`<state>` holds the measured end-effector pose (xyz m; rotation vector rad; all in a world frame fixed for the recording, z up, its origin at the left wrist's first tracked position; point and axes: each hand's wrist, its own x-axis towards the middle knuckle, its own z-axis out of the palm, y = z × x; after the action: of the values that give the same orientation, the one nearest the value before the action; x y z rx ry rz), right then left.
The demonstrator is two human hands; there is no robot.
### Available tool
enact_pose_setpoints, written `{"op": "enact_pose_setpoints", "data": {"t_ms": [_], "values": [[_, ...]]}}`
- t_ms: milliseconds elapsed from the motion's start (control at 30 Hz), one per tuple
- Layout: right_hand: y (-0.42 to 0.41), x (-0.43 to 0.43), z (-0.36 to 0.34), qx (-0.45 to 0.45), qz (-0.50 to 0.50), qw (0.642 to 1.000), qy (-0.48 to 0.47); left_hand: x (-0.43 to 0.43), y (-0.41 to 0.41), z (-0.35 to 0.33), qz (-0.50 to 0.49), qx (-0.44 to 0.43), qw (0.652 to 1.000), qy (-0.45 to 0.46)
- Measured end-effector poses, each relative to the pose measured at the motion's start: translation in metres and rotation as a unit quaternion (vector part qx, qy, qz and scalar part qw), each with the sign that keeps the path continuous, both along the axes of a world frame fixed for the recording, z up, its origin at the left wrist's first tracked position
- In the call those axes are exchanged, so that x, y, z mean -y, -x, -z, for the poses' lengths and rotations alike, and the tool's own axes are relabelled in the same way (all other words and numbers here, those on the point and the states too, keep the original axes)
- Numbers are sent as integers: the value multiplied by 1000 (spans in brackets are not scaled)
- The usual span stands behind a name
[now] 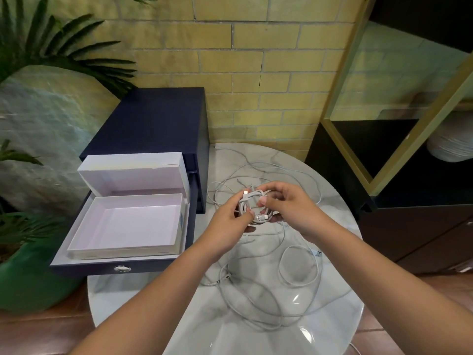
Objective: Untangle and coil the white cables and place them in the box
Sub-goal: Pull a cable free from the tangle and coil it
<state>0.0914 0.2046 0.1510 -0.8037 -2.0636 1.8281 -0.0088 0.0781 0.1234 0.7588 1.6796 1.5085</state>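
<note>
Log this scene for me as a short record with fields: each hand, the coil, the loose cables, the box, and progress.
left hand: grips the coiled cable
right hand: pinches the same coil, thumb on top
coiled cable: small white bundle, held above the table
loose cables: tangled, lying on the marble table
box: white, open, empty, sitting in the navy drawer
progress: nothing boxed yet

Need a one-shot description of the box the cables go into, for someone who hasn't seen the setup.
Left of the round marble table stands a dark blue drawer cabinet with one drawer pulled out. Inside it sits the box: a shallow white tray with nothing in it, its matching lid standing behind it. Nothing else in the blue cabinet is white.
</note>
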Motion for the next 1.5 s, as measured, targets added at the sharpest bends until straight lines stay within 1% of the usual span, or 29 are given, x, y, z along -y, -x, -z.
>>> {"op": "enact_pose_setpoints", "data": {"t_ms": [167,333,433,533,633,700,833,967,1033,1100,1167,1300,1367,1400,1500], "values": [[-4,0,0,0,-10,1000,22,3,-1,3,13,15,1000,3],[-14,-10,0,32,-51,996,63,2,-3,9,-42,56,997,15],[-16,-20,-1,44,-64,996,46,-2,-4,10,-61,109,992,-2],[-15,-30,-1,26,-47,996,73,-7,-3,9,-83,153,985,-13],[-15,-39,-2,11,-42,994,103,-12,-7,5,-103,161,982,-4],[-16,-43,-1,7,-45,993,111,-14,-12,3,-113,154,982,-3],[-15,-46,0,14,-53,991,123,-16,-15,1,-150,113,982,-5],[-13,-40,-2,40,-78,992,86,-8,-11,0,-168,45,985,7],[-10,-35,-3,41,-101,989,103,-2,-8,-4,-176,30,984,6],[-6,-30,-5,30,-122,982,140,3,-1,-7,-184,27,982,3],[1,-22,-5,10,-125,977,175,9,8,-11,-178,24,984,8],[18,-2,-6,-16,-120,971,204,32,25,-20,-111,23,993,24],[32,14,-7,4,-121,975,187,48,40,-24,-111,10,994,23],[38,21,-8,22,-116,980,162,55,48,-26,-115,-3,993,29],[64,43,-11,65,-94,992,55,78,76,-33,-110,-65,989,68]]}}
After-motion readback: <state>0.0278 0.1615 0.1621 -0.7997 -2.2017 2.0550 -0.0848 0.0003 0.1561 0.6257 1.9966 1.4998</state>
